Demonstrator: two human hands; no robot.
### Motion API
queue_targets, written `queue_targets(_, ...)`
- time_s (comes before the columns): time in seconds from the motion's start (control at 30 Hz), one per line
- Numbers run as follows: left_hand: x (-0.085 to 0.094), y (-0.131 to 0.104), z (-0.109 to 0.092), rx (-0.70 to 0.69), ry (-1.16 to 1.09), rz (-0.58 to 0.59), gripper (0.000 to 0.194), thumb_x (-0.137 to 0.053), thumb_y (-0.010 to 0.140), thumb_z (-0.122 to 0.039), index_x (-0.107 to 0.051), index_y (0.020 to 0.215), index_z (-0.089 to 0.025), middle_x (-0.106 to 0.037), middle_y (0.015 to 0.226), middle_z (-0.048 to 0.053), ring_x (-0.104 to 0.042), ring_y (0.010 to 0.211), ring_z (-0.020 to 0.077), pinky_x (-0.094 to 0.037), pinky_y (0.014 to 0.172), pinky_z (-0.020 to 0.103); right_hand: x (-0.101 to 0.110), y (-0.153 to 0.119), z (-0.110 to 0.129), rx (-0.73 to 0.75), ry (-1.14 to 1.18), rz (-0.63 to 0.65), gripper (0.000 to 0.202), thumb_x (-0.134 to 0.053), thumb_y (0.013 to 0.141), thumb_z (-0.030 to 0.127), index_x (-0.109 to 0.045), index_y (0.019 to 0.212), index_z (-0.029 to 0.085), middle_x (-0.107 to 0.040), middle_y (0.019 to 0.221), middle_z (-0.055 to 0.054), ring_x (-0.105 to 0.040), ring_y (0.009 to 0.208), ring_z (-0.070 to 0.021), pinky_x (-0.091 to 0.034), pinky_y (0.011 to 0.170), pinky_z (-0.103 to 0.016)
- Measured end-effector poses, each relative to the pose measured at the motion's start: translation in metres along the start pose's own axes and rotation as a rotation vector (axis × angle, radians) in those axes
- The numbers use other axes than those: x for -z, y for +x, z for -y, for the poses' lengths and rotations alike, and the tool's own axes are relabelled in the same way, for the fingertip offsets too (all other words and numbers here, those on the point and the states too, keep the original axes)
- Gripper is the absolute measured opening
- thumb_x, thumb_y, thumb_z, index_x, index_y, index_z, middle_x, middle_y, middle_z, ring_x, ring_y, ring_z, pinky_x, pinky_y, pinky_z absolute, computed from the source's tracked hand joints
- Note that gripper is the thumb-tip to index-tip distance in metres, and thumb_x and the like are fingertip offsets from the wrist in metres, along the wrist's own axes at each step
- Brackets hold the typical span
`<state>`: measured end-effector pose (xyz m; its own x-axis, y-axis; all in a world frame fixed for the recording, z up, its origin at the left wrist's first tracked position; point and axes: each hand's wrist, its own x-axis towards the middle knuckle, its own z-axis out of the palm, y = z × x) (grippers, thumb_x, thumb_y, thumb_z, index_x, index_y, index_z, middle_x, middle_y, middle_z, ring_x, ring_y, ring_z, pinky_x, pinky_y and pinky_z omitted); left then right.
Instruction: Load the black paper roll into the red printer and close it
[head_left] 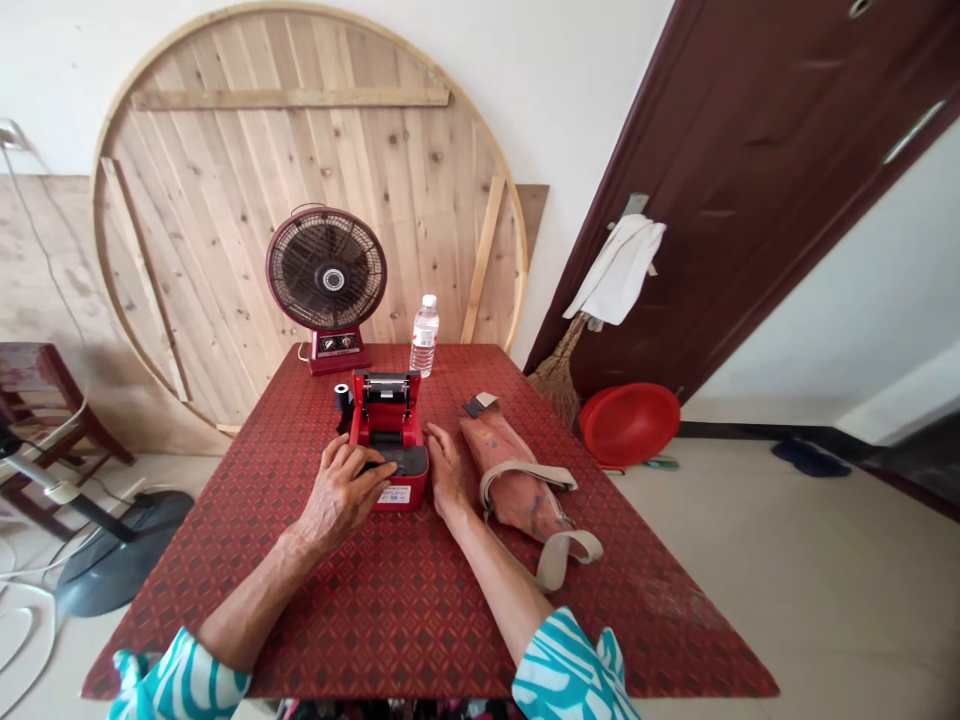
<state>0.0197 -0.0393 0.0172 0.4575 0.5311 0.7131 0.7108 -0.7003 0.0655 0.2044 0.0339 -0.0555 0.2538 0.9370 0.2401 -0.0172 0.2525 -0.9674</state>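
Note:
A small red printer-like machine [418, 490] with its lid [386, 388] raised stands on the patterned table. A dark roller lies under the lid, and a white label is on its front. My left hand [345, 482] reaches over its left side, fingers stretched across the black front part. Against the machine's right side rests my right hand [446, 468], its fingers straight and together. Left of the lid is a black roll [343, 398] with a white core, a dark strip hanging from it. What lies under my left fingers is hidden.
Behind the machine are a red fan [328, 275] and a water bottle [424, 338]. A reddish bag [510, 470] with beige straps lies to the right on the table [360, 630]. Beyond the table are a red basin [630, 424], a broom [561, 370] and a chair [64, 420].

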Motion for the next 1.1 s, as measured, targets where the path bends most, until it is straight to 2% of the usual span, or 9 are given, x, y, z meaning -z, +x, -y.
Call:
queue_targets(0.13,-0.001,0.0,0.0,-0.014,0.0,-0.028,0.021,-0.054,0.089,-0.021,-0.065,0.107,-0.024,-0.069,0.096,0.004,-0.058,0.09,0.0183,-0.033,0.102,0.044,-0.007,0.046,0.023,0.021,0.017,-0.066,0.043,-0.045,0.084,0.047,-0.058,0.117,0.021,-0.059,0.129,-0.009,-0.056,0.116,-0.0215,-0.043,0.097,-0.039)
queue_targets(0.23,-0.002,0.0,0.0,-0.016,-0.019,-0.049,0.016,-0.054,0.089,-0.022,-0.065,0.101,-0.022,-0.07,0.096,0.004,-0.059,0.091,0.018,-0.032,0.103,0.043,-0.021,0.076,0.045,0.048,0.023,-0.042,0.045,-0.044,0.084,0.049,-0.058,0.117,0.021,-0.062,0.125,-0.007,-0.057,0.114,-0.0218,-0.042,0.097,-0.041)
queue_targets(0.3,-0.002,0.0,0.0,-0.011,-0.036,-0.056,0.013,-0.055,0.089,-0.022,-0.065,0.097,-0.022,-0.07,0.095,0.003,-0.06,0.091,0.0176,-0.032,0.103,0.043,-0.03,0.082,0.056,0.07,0.027,0.005,0.043,-0.044,0.084,0.049,-0.059,0.115,0.023,-0.063,0.123,-0.005,-0.056,0.115,-0.0213,-0.042,0.098,-0.041)
queue_targets(0.43,-0.003,-0.001,0.0,0.009,-0.055,-0.045,0.014,-0.054,0.09,-0.023,-0.065,0.097,-0.023,-0.07,0.096,0.003,-0.06,0.092,0.0173,-0.032,0.103,0.043,-0.031,0.058,0.064,0.174,0.007,0.037,0.041,-0.04,0.088,0.048,-0.06,0.114,0.025,-0.064,0.121,-0.002,-0.054,0.116,-0.0197,-0.04,0.101,-0.039)
queue_targets(0.57,-0.004,-0.001,0.001,0.01,-0.06,-0.046,0.014,-0.053,0.09,-0.024,-0.066,0.097,-0.023,-0.07,0.095,0.003,-0.061,0.093,0.0174,-0.032,0.104,0.043,-0.011,0.017,0.066,0.316,-0.122,0.108,0.039,-0.035,0.093,0.045,-0.065,0.105,0.025,-0.066,0.118,-0.003,-0.052,0.121,-0.0191,-0.032,0.11,-0.039)
queue_targets(0.7,-0.005,-0.002,0.001,0.027,-0.072,-0.035,0.015,-0.052,0.091,-0.025,-0.066,0.095,-0.024,-0.07,0.095,0.002,-0.061,0.091,0.017,-0.032,0.105,0.044,0.006,-0.009,0.063,0.381,-0.214,0.205,0.041,-0.032,0.095,0.045,-0.067,0.104,0.026,-0.064,0.121,-0.004,-0.054,0.119,-0.0198,-0.036,0.107,-0.039)
queue_targets(0.87,-0.005,-0.004,-0.001,0.033,-0.058,-0.052,0.014,-0.053,0.09,-0.024,-0.066,0.095,-0.023,-0.069,0.097,0.003,-0.061,0.094,0.0174,-0.034,0.105,0.044,0.014,-0.018,0.056,0.511,-0.317,0.288,0.043,-0.031,0.095,0.046,-0.062,0.117,0.027,-0.066,0.118,-0.005,-0.054,0.121,-0.0223,-0.038,0.105,-0.043)
queue_targets(1.0,-0.007,-0.008,0.0,0.081,-0.051,-0.032,0.015,-0.056,0.088,-0.025,-0.067,0.097,-0.024,-0.065,0.113,0.007,-0.049,0.123,0.0259,-0.027,0.109,0.052,0.018,-0.018,0.056,0.591,-0.385,0.318,0.046,-0.026,0.096,0.046,-0.062,0.118,0.027,-0.067,0.119,-0.005,-0.054,0.121,-0.0226,-0.037,0.104,-0.043)
queue_targets(1.1,-0.009,-0.01,0.001,0.123,-0.059,0.005,0.017,-0.054,0.088,-0.025,-0.067,0.099,-0.024,-0.061,0.121,0.009,-0.045,0.129,0.028,-0.018,0.111,0.057,0.02,-0.018,0.057,0.568,-0.435,0.32,0.047,-0.024,0.097,0.045,-0.061,0.12,0.028,-0.068,0.117,-0.005,-0.055,0.119,-0.0219,-0.037,0.103,-0.043)
